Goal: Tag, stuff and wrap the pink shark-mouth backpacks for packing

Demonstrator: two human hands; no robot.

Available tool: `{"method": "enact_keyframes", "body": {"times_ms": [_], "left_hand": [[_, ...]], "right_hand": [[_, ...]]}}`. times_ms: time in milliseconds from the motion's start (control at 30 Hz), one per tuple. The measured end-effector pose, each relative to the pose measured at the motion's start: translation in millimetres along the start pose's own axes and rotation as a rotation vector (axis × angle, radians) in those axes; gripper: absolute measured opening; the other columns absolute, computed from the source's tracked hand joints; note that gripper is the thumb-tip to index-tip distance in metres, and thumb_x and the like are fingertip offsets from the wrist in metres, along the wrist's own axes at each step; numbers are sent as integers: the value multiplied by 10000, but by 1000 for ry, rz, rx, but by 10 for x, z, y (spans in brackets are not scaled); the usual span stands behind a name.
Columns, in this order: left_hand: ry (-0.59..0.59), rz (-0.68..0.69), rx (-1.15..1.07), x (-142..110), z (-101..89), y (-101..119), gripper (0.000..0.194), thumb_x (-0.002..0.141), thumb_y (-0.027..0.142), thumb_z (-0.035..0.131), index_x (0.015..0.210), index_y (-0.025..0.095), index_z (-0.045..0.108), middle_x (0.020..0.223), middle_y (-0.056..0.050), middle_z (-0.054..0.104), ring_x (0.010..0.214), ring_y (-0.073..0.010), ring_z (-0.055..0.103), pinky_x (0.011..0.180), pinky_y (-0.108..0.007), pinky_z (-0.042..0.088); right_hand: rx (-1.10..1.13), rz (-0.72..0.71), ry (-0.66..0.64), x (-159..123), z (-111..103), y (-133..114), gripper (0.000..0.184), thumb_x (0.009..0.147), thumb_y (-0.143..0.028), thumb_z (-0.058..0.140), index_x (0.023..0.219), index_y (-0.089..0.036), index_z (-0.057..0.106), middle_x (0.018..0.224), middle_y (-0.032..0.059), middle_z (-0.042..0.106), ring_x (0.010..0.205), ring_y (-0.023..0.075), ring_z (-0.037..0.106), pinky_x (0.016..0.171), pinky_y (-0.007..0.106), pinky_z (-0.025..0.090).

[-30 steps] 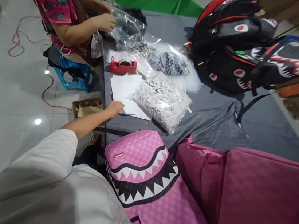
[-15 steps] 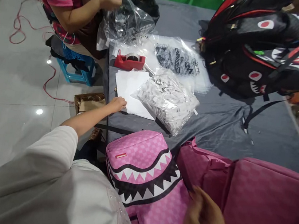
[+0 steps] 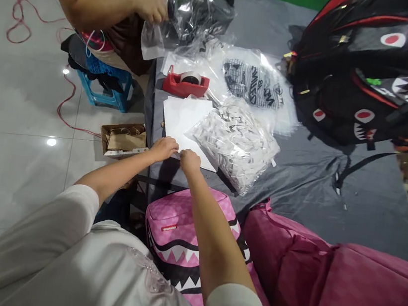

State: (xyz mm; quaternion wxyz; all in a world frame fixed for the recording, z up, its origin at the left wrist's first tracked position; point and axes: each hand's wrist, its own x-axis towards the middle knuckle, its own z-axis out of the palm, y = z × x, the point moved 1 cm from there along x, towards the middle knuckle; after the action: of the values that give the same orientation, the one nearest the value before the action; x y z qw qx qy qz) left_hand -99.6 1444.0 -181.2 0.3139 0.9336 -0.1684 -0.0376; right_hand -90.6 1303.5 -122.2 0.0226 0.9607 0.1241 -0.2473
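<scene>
My left hand (image 3: 164, 149) is closed at the near left edge of a stack of white paper sheets (image 3: 184, 118), fingers pinched on the paper. Close beside it, my right hand (image 3: 190, 161) is curled with its fingertips on the same near edge. A clear plastic bag full of small white tags (image 3: 240, 145) lies against the right side of the sheets. Under my right forearm is a pink backpack (image 3: 177, 214) with a shark-teeth print, partly hidden by the arm.
A red tape dispenser (image 3: 186, 83) and printed clear plastic bags (image 3: 258, 85) lie behind the paper. Black shark-face backpacks (image 3: 347, 91) stand at the back right, darker pink bags (image 3: 366, 295) at the front right. A co-worker's hand (image 3: 151, 5) handles clear plastic at the back left.
My right hand came in from the lower right, over the pink backpack, to the paper's edge beside my left hand. The view shifted, and the co-worker's hands moved with the plastic bag.
</scene>
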Motion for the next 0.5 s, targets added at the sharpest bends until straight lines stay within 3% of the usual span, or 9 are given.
{"method": "enact_keyframes", "body": {"times_ms": [133,300,400,500], "left_hand": [[191,-98,-66,-106,44,-16,392,914,236,593,1297,156,569,1303,-125,586,1242,-247,506,1062,-376,416],[278,-119,-68,-278,129,5,279,981,323,497,1170,156,616,1214,-123,623,1164,-244,539,1028,-371,409],[365,-136,-19,-321,156,3,320,992,335,466,1203,150,618,1300,-145,590,1240,-269,486,1063,-411,361],[304,-102,-2,-260,191,4,323,1003,332,429,1181,163,640,1275,-134,609,1234,-266,491,1073,-420,349]], "right_hand": [[36,65,68,72,84,83,239,980,-225,469,1070,-158,680,1111,146,680,1010,233,625,827,316,405],[141,121,115,120,78,216,288,974,-382,511,876,-182,695,904,82,714,828,192,616,675,272,368],[200,112,147,122,51,276,325,976,-352,476,819,-176,700,814,63,706,767,181,605,653,267,371],[229,98,241,108,-19,303,308,956,-219,412,981,-148,710,960,93,720,886,196,631,770,275,414]]}}
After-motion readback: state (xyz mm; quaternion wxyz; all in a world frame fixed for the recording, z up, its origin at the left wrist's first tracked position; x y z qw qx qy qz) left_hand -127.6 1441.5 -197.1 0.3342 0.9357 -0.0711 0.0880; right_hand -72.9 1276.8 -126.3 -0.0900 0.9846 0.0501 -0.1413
